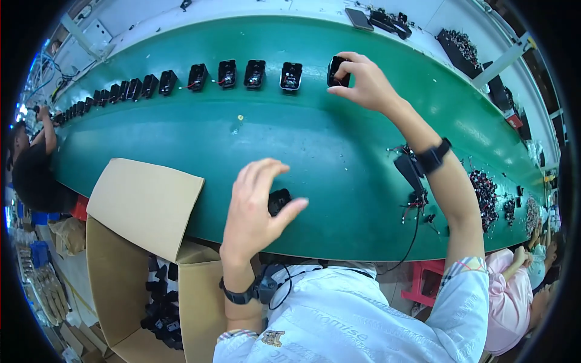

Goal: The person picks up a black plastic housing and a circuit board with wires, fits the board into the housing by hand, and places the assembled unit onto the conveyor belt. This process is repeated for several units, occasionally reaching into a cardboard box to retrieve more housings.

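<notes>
My right hand [364, 80] reaches to the far side of the green table, its thumb and fingers closed round a small black housing [332, 71]. This housing stands at the right end of a row of similar open black housings, among them one with a shiny rim [291, 77] and one with a red wire [227, 74]. Nearer to me, my left hand [251, 202] hovers with thumb and fingers apart. Just beyond its palm is another black part [279, 201], partly covered by the hand; no grip on it shows.
An open cardboard box [196, 308] with black parts inside stands at the lower left. Wired small parts [484, 199] lie in heaps at the right, near a black device with a cable [410, 172]. A co-worker [36, 160] works at the far left; others sit at the right.
</notes>
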Motion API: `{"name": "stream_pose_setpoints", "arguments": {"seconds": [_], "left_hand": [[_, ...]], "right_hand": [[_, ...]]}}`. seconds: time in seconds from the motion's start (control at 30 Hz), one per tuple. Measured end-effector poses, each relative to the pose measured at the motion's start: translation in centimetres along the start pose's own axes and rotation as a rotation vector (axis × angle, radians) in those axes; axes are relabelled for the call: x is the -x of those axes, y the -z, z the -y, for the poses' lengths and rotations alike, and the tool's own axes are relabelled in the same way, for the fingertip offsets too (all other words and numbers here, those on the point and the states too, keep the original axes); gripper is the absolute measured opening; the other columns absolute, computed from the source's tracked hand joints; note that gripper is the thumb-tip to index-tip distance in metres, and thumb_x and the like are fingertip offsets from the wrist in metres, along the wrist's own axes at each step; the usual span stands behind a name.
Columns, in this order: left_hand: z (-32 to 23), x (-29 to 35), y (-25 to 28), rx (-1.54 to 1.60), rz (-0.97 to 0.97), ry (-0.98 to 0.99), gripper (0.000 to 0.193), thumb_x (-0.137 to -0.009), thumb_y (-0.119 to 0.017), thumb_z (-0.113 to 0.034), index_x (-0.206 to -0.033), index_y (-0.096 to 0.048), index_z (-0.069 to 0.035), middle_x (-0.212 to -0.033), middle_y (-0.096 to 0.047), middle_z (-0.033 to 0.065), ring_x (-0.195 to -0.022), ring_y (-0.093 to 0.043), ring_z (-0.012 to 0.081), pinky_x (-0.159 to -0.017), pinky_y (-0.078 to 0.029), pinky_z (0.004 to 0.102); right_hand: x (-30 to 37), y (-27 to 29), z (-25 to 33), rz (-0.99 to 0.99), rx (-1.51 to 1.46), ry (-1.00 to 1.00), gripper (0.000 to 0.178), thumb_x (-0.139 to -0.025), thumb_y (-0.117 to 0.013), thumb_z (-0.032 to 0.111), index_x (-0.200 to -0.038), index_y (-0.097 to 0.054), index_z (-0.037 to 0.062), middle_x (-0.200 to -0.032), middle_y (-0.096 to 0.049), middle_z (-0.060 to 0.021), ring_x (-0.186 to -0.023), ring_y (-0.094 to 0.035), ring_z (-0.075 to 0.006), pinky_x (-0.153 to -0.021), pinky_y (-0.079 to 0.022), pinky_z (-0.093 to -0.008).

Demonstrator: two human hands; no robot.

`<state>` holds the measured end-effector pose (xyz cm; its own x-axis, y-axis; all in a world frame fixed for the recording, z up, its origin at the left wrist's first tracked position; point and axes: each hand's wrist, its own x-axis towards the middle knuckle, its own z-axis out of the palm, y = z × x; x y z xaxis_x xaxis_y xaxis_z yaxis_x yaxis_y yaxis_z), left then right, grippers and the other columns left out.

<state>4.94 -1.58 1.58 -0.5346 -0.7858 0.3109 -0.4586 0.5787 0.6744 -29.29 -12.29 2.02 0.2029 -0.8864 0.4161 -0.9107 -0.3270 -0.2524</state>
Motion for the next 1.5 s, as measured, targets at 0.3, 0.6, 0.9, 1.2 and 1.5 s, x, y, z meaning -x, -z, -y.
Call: {"name": "stream_pose_setpoints", "arguments": {"seconds": [0.3,0.6,0.9,1.2,1.5], "left_hand": [[2.2,5.3,-2.6,-0.103,-0.021,0.063,0.074,-0.070,-0.090,-0.022,-0.134,-0.059,-0.005,-0.131,-0.061,0.0152,-0.131,-0.050,0.0371,-0.112,-0.039,0.0482],[1.7,1.8,-3.6,0.323,-0.133,0.160,0.048,-0.076,-0.082,-0.005,-0.118,-0.059,-0.001,-0.101,-0.069,0.0140,-0.090,-0.072,0.0260,-0.084,-0.056,0.0345],[-3.8,-8.5,-4.2,0.439,0.153,0.055,0.057,-0.079,-0.081,-0.018,-0.129,-0.057,-0.004,-0.103,-0.075,0.0222,-0.095,-0.076,0.0328,-0.083,-0.058,0.0385],[1.1,-11.6,-11.8,0.381,0.183,-0.024,0.058,-0.079,-0.081,-0.026,-0.128,-0.057,-0.004,-0.107,-0.075,0.0237,-0.097,-0.075,0.0363,-0.086,-0.058,0.0424],[1.9,-11.3,-12.5,0.351,0.051,-0.104,0.053,-0.079,-0.077,-0.017,-0.128,-0.060,-0.003,-0.112,-0.072,0.0212,-0.105,-0.072,0.0340,-0.092,-0.056,0.0409]], "right_hand": [[-2.1,-4.0,-0.4,0.243,0.134,-0.061,0.034,-0.076,-0.088,0.034,-0.090,-0.072,0.0075,-0.146,-0.055,-0.0151,-0.128,-0.053,-0.0380,-0.106,-0.045,-0.0476],[5.1,9.1,2.4,0.127,0.103,0.006,0.037,-0.087,-0.079,0.034,-0.109,-0.069,0.0062,-0.129,-0.064,-0.0134,-0.119,-0.061,-0.0333,-0.099,-0.050,-0.0430],[18.8,9.1,0.6,0.275,-0.070,-0.569,0.045,-0.084,-0.081,0.026,-0.121,-0.068,0.0052,-0.107,-0.070,-0.0138,-0.088,-0.070,-0.0253,-0.079,-0.056,-0.0386],[16.5,6.1,3.3,0.238,-0.275,-0.492,0.039,-0.094,-0.060,0.014,-0.133,-0.063,0.0064,-0.078,-0.068,-0.0135,-0.065,-0.062,-0.0271,-0.068,-0.051,-0.0357],[16.8,7.3,4.5,0.348,-0.355,-0.453,0.043,-0.092,-0.056,0.009,-0.134,-0.064,0.0020,-0.083,-0.072,-0.0132,-0.071,-0.068,-0.0245,-0.070,-0.053,-0.0363]]}}
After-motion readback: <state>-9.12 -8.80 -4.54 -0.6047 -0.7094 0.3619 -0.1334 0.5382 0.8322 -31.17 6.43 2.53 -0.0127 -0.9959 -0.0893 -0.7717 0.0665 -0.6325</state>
